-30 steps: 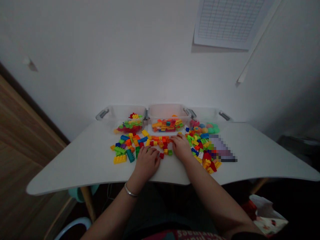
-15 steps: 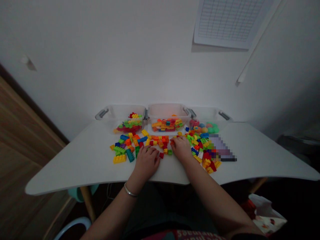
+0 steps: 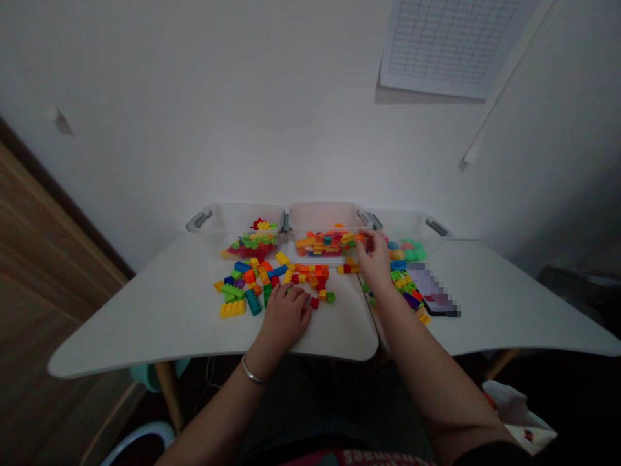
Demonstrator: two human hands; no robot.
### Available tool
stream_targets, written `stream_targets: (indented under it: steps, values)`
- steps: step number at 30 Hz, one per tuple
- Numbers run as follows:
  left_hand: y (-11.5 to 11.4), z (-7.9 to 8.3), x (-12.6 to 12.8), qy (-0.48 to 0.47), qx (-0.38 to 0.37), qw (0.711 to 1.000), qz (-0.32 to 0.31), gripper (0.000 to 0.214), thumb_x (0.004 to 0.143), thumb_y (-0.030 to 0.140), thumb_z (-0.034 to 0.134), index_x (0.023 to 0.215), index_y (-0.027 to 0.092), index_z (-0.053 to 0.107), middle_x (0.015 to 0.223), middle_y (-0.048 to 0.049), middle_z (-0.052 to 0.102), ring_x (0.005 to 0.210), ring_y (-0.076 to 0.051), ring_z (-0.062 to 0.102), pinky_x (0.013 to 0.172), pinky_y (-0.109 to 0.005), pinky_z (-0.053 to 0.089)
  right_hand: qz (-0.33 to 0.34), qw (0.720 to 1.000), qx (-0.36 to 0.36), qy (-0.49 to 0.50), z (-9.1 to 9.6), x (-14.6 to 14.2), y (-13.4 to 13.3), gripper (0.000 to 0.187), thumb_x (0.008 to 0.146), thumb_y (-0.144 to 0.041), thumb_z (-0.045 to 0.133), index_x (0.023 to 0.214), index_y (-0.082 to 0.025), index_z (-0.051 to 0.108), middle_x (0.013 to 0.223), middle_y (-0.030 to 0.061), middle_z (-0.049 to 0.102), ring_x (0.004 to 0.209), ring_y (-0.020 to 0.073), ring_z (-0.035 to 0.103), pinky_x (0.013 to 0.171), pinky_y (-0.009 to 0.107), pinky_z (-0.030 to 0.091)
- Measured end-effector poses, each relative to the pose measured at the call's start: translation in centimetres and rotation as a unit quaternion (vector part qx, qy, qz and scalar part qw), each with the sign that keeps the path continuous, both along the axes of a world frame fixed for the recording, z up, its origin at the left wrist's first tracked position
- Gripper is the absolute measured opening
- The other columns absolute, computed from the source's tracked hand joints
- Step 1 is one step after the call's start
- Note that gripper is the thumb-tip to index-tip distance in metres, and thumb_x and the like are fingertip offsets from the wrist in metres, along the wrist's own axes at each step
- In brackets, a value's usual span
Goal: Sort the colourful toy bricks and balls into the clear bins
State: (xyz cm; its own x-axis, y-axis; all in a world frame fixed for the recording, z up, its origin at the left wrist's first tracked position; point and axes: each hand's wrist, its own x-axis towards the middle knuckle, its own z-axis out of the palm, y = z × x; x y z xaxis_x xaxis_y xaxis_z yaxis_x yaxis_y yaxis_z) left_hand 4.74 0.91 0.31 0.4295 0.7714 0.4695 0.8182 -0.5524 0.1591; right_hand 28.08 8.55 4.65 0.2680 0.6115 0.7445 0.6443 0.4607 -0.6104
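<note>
Loose toy bricks in many colours lie in front of me. My left hand (image 3: pixel 286 314) rests on the table among them, palm down, fingers slightly apart and loosely bent. A small red brick (image 3: pixel 314 302) is beside its thumb, and a teal brick (image 3: pixel 253 301) lies to its left. My right hand (image 3: pixel 376 262) is raised at the right front corner of the middle clear box (image 3: pixel 330 213). Its thumb and finger pinch what looks like an orange toy brick (image 3: pixel 359 237), partly hidden against similar bricks in that box.
A left clear box (image 3: pixel 245 215) holds mostly green and red pieces. A right clear box (image 3: pixel 405 220) holds coloured balls. A blurred tablet-like device (image 3: pixel 431 288) lies on the white table (image 3: pixel 509 298). The wall (image 3: pixel 194 129) rises directly behind the boxes.
My right hand has moved away from me and to the right, from the loose bricks to the middle box's corner, with the orange brick. My left hand has stayed in place.
</note>
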Motion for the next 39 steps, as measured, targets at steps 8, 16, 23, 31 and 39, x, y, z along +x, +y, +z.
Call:
stream_targets:
  steps: [8, 16, 23, 31, 39]
  values:
    - [0.2, -0.4, -0.1, -0.008, 0.010, 1.000, -0.002, 0.020, 0.084, 0.025, 0.056, 0.099, 0.020, 0.068, 0.106, -0.0080, 0.068, 0.108, -0.027, 0.053, 0.101, -0.050, 0.039, -0.030, 0.981, -0.126, -0.144, 5.4, 1.6, 5.2, 0.021, 0.082, -0.025, 0.055, 0.095, -0.017, 0.069, 0.093, 0.0076, 0.071, 0.090, 0.0215, 0.062, 0.086, 0.036, 0.047]
    - [0.2, -0.5, 0.0, -0.003, -0.001, 1.000, 0.008, 0.021, 0.084, 0.025, 0.057, 0.100, 0.020, 0.069, 0.107, -0.0076, 0.068, 0.111, -0.029, 0.053, 0.102, -0.051, 0.038, -0.104, 0.912, -0.243, -0.314, 5.2, 0.4, 4.8, 0.037, 0.093, -0.031, 0.040, 0.098, -0.021, 0.075, 0.095, 0.0094, 0.074, 0.093, 0.0246, 0.065, 0.086, 0.038, 0.045]
    - [0.2, -0.4, 0.0, 0.000, -0.008, 1.000, 0.011, 0.022, 0.085, 0.027, 0.056, 0.101, 0.019, 0.069, 0.109, -0.0074, 0.068, 0.112, -0.029, 0.052, 0.103, -0.050, 0.038, -0.059, 0.929, -0.192, -0.312, 4.5, 0.6, 4.8, 0.040, 0.093, -0.031, 0.038, 0.092, -0.017, 0.075, 0.095, 0.0118, 0.074, 0.093, 0.0254, 0.064, 0.089, 0.040, 0.045]
    - [0.1, -0.2, -0.1, -0.003, -0.006, 1.000, 0.003, 0.021, 0.085, 0.025, 0.055, 0.100, 0.020, 0.068, 0.107, -0.0080, 0.068, 0.110, -0.028, 0.053, 0.103, -0.050, 0.038, 0.001, 0.998, -0.020, -0.058, 2.2, 1.3, 2.8, 0.031, 0.088, -0.029, 0.042, 0.097, -0.019, 0.070, 0.103, 0.0082, 0.071, 0.101, 0.0226, 0.060, 0.092, 0.039, 0.045]
    - [0.1, -0.3, 0.0, 0.000, -0.003, 1.000, 0.004, 0.022, 0.087, 0.026, 0.053, 0.100, 0.019, 0.068, 0.107, -0.0083, 0.067, 0.110, -0.028, 0.053, 0.102, -0.051, 0.038, -0.017, 0.952, -0.168, -0.255, -2.4, -1.3, -1.2, 0.026, 0.085, -0.020, 0.048, 0.100, -0.017, 0.069, 0.104, 0.0098, 0.069, 0.100, 0.0241, 0.058, 0.093, 0.037, 0.043]
